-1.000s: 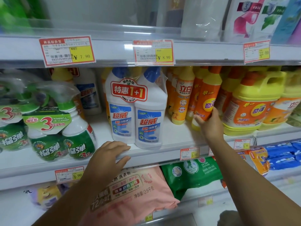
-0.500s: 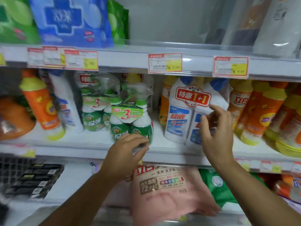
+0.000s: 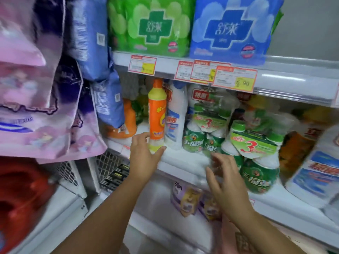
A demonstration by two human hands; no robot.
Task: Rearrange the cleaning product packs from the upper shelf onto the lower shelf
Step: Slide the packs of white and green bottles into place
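Note:
Two green spray-bottle three-packs stand on the middle shelf (image 3: 183, 162), one at the front (image 3: 256, 149) and one behind it (image 3: 207, 129). My right hand (image 3: 225, 173) hovers just in front of them with spread fingers and holds nothing. Left of the packs stand a white bottle (image 3: 176, 121) and an orange bottle with a yellow base (image 3: 157, 114). My left hand (image 3: 145, 154) wraps the base of the orange bottle, fingers to its left and thumb across its front. The lower shelf (image 3: 156, 198) below carries purple packs (image 3: 185, 198). The picture is motion-blurred.
Green (image 3: 152, 24) and blue (image 3: 231, 28) packs fill the top shelf above the price tags (image 3: 236, 79). Pink packs (image 3: 27, 107) and blue packs (image 3: 88, 33) hang at the left. A white twin-bottle pack (image 3: 315, 171) stands at the right, a wire basket (image 3: 110, 162) at lower left.
The view swung left along the shelf. My left hand moved from the green spray pack to the orange bottle's base. My right hand left the white twin pack and came before the green packs.

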